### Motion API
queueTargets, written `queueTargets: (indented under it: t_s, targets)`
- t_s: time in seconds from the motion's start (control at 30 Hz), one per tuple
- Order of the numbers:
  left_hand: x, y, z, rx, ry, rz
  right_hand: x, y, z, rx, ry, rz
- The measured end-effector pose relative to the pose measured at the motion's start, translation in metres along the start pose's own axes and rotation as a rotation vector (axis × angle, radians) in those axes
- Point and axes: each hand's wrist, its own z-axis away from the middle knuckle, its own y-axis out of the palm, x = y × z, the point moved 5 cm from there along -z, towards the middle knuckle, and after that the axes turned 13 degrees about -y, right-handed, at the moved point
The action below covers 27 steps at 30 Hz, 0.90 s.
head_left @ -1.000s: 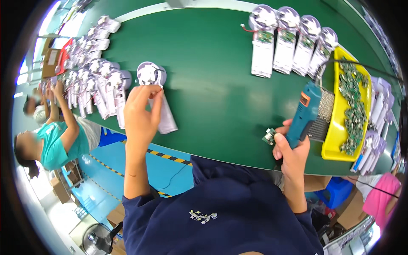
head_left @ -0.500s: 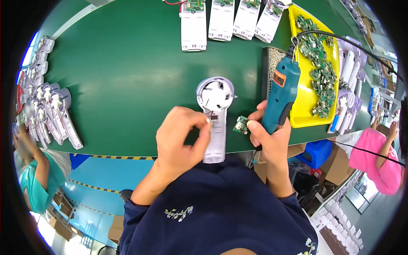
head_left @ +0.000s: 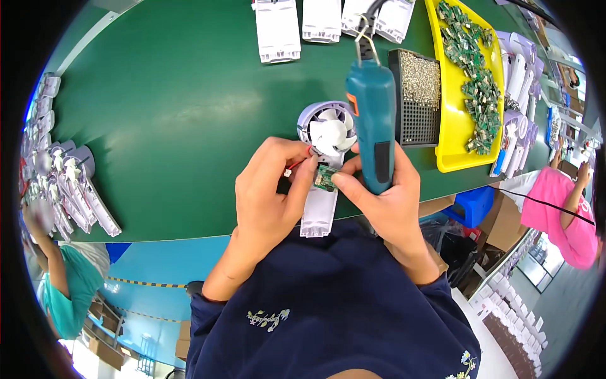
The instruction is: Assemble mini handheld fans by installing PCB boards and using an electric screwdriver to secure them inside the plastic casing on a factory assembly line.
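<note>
In front of me a white handheld fan housing (head_left: 317, 213) lies on the green table, its white fan blades (head_left: 328, 134) at the far end. My left hand (head_left: 268, 189) is closed at the housing's neck, pinching a red wire (head_left: 294, 166) that ends in a small white connector. Between the thumb and fingers of my right hand (head_left: 391, 199) is a small green circuit board (head_left: 325, 179), over the housing's middle and against my left fingertips. That same hand also grips a teal electric screwdriver (head_left: 372, 101), whose cord end points away from me.
To the right, a black screw tray (head_left: 419, 129) adjoins a yellow bin (head_left: 449, 162) of green circuit boards. White housings (head_left: 278, 35) line the far edge; fan assemblies (head_left: 88, 189) cluster at left, more (head_left: 514, 136) at right. Co-workers sit left (head_left: 76, 278) and right (head_left: 558, 218).
My right hand has brought the circuit board and screwdriver left, over the fan housing. Both hands now meet there. The red wire with its connector shows beside my left fingers.
</note>
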Motion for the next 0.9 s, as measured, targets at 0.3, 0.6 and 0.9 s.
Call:
queueTargets:
  t_s: [0.3,0.6,0.9]
  targets:
    - [0.007,-0.002,0.0,0.033,-0.115,0.024,0.014,0.006,-0.008,-0.005,-0.08,0.342]
    - [0.003,-0.003,-0.002,0.071,-0.157,0.013,0.009,0.002,-0.011,-0.023,-0.014,0.251]
    - [-0.002,-0.002,-0.005,0.087,-0.182,-0.003,0.005,-0.001,-0.018,-0.002,0.012,0.172]
